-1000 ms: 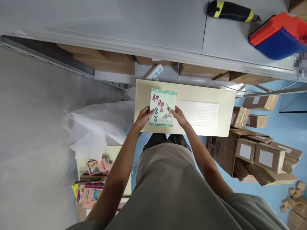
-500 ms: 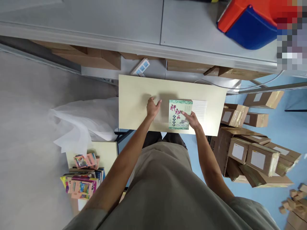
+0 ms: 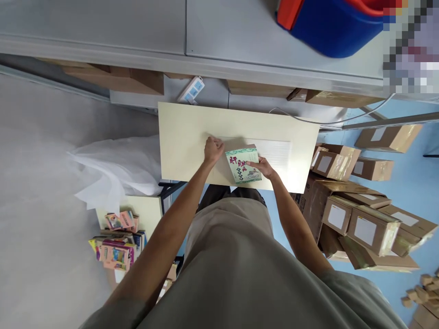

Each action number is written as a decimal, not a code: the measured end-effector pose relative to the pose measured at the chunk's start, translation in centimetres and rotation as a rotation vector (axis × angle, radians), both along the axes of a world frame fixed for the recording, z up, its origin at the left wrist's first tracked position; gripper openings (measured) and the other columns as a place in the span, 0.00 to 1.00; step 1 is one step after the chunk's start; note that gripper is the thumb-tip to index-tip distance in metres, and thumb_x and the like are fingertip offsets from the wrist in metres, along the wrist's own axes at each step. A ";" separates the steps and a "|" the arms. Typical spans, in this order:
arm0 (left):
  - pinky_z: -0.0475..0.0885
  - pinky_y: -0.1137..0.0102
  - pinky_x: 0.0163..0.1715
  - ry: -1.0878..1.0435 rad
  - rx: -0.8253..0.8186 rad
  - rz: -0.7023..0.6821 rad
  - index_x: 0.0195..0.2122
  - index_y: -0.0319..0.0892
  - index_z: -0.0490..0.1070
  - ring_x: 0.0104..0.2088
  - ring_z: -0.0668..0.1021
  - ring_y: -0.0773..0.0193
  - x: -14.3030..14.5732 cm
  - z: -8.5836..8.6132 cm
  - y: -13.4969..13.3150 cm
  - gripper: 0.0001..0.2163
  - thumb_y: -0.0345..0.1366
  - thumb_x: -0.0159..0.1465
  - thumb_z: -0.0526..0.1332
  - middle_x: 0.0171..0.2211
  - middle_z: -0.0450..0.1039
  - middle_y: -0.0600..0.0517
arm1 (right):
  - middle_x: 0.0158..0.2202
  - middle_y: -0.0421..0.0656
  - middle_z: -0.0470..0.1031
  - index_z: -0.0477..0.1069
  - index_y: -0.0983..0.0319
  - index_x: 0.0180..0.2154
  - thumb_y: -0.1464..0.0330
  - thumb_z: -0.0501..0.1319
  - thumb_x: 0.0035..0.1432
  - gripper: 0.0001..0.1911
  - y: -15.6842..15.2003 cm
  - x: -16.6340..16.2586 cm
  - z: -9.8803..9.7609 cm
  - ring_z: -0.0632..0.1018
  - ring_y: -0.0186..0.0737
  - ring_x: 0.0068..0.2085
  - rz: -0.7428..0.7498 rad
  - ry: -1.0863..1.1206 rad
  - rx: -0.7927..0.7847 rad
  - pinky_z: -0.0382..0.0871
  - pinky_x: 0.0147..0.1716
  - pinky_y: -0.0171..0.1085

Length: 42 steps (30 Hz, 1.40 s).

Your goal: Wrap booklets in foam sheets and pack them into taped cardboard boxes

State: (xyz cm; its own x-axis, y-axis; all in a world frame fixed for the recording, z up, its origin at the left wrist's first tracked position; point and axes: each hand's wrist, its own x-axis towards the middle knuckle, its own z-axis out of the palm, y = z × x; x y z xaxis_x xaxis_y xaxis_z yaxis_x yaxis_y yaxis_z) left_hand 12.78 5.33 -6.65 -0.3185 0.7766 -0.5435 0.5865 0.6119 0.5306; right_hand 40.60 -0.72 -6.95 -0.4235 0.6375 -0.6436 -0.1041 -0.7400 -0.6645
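The right hand [image 3: 262, 167] grasps a green-covered paperback book with red lettering [image 3: 243, 165] by its right side, tilted, over the near edge of the pale cream desk [image 3: 185, 137]. The left hand [image 3: 213, 150] rests clenched beside the book's far corner. Gripped one-sided, the book could slip off that edge. Behind it lies a white ribbed sheet [image 3: 279, 153].
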 end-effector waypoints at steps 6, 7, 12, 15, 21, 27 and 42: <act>0.79 0.58 0.50 -0.164 -0.145 0.127 0.45 0.41 0.79 0.49 0.86 0.46 1.3 -0.2 0.4 0.20 0.45 0.57 0.80 0.44 0.85 0.44 | 0.50 0.44 0.89 0.87 0.57 0.48 0.49 0.84 0.44 0.32 0.5 0.2 0.6 0.87 0.54 0.52 -0.001 0.001 -0.014 0.83 0.58 0.56; 0.80 0.59 0.48 -0.247 -0.151 0.136 0.42 0.41 0.81 0.47 0.86 0.47 1.2 -0.1 0.4 0.18 0.45 0.56 0.79 0.42 0.86 0.45 | 0.50 0.44 0.89 0.87 0.57 0.49 0.49 0.84 0.44 0.32 0.6 0.3 0.7 0.87 0.54 0.52 0.002 -0.003 -0.017 0.83 0.58 0.56; 0.81 0.57 0.50 -0.570 -0.067 0.128 0.44 0.41 0.85 0.48 0.87 0.46 0.3 1.8 -0.3 0.19 0.45 0.55 0.79 0.46 0.88 0.42 | 0.48 0.45 0.89 0.87 0.58 0.48 0.48 0.83 0.46 0.32 0.8 0.5 1.7 0.88 0.53 0.46 0.062 -0.037 -0.022 0.85 0.52 0.54; 0.81 0.57 0.53 -0.596 -0.016 0.063 0.50 0.38 0.85 0.52 0.86 0.46 0.2 3.7 -1.1 0.22 0.49 0.61 0.75 0.51 0.87 0.39 | 0.45 0.46 0.90 0.86 0.58 0.48 0.48 0.83 0.48 0.31 0.8 0.3 2.5 0.88 0.51 0.41 0.105 -0.064 -0.040 0.86 0.45 0.51; 0.78 0.58 0.60 -0.536 0.115 -0.259 0.62 0.41 0.82 0.61 0.83 0.45 1.8 6.8 -3.0 0.27 0.56 0.74 0.62 0.61 0.83 0.42 | 0.45 0.47 0.89 0.86 0.60 0.48 0.45 0.81 0.50 0.32 0.4 -0.7 3.7 0.88 0.53 0.42 0.111 -0.068 0.026 0.86 0.45 0.51; 0.79 0.61 0.56 -0.346 0.114 -0.479 0.65 0.46 0.81 0.55 0.85 0.48 2.2 7.7 -3.9 0.22 0.44 0.76 0.59 0.58 0.85 0.46 | 0.45 0.47 0.89 0.87 0.60 0.48 0.43 0.80 0.51 0.33 -1.1 -1.2 4.1 0.89 0.56 0.44 0.080 -0.088 0.064 0.87 0.45 0.50; 0.79 0.61 0.51 -0.296 0.084 -0.447 0.61 0.48 0.85 0.48 0.87 0.47 1.3 6.6 -6.7 0.20 0.38 0.71 0.63 0.51 0.88 0.47 | 0.42 0.43 0.89 0.87 0.58 0.45 0.42 0.80 0.49 0.32 -4.3 -1.6 3.4 0.88 0.51 0.41 0.070 -0.132 0.071 0.87 0.41 0.47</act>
